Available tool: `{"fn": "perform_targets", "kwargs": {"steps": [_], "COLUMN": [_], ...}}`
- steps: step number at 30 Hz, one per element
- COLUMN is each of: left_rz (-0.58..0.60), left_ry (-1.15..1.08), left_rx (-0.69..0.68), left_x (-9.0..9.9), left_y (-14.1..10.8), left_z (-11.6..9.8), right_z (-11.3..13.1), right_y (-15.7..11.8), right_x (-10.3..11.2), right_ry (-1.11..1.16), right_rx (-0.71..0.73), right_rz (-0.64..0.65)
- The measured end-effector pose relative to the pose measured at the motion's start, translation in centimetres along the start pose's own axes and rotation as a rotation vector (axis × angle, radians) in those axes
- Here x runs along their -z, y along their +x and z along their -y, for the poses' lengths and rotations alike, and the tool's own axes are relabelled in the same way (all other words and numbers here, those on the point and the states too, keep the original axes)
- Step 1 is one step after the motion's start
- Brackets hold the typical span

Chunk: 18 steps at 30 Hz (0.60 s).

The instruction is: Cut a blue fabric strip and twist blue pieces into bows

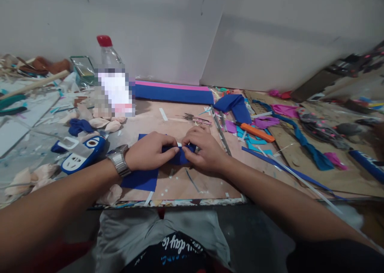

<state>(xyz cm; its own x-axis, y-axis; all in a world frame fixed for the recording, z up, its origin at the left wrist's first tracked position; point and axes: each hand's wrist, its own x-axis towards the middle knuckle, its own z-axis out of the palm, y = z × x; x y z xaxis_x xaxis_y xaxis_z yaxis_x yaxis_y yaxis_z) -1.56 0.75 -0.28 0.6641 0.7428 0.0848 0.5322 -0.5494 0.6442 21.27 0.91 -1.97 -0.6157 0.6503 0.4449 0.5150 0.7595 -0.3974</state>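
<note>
Between my two hands is a small folded piece of blue fabric (179, 157), low over the pinkish work board (207, 185). My left hand (151, 149), with a metal watch on its wrist, pinches the fabric's left end. At the right end, the thumb and fingers of my right hand (204, 149) close on the same piece. A bit of white shows at its top edge between the thumbs. Under my left hand and wrist lies a flat blue fabric piece (141, 181), partly covered. Thread snips (196, 119) rest on the board just beyond my right hand.
Behind stand a red-capped bottle (105, 41) and a long blue-and-pink strip (174, 93). An orange cutter (257, 133) lies to the right among fabric scraps. At left are a blue-and-white glue gun (85, 153) and peach fabric pieces (45, 175).
</note>
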Motion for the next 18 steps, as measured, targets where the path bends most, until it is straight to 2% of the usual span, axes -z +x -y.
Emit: {"fn": "perform_targets", "kwargs": {"steps": [8, 14, 18], "left_rz": [0.024, 0.122, 0.159], "left_ry": [-0.027, -0.242, -0.294], "left_rx": [0.016, 0.08, 0.096], "left_x": [0.0, 0.1, 0.1], "left_y": [0.2, 0.4, 0.5], "left_z": [0.3, 1.0, 1.5], "right_z": [0.0, -0.1, -0.1], "right_y": [-0.1, -0.1, -0.1], "right_x": [0.2, 0.3, 0.3], "right_ry": [0.049, 0.032, 0.043], "right_rx": [-0.002, -0.006, 0.002], "right_rz": [0.008, -0.027, 0.006]}}
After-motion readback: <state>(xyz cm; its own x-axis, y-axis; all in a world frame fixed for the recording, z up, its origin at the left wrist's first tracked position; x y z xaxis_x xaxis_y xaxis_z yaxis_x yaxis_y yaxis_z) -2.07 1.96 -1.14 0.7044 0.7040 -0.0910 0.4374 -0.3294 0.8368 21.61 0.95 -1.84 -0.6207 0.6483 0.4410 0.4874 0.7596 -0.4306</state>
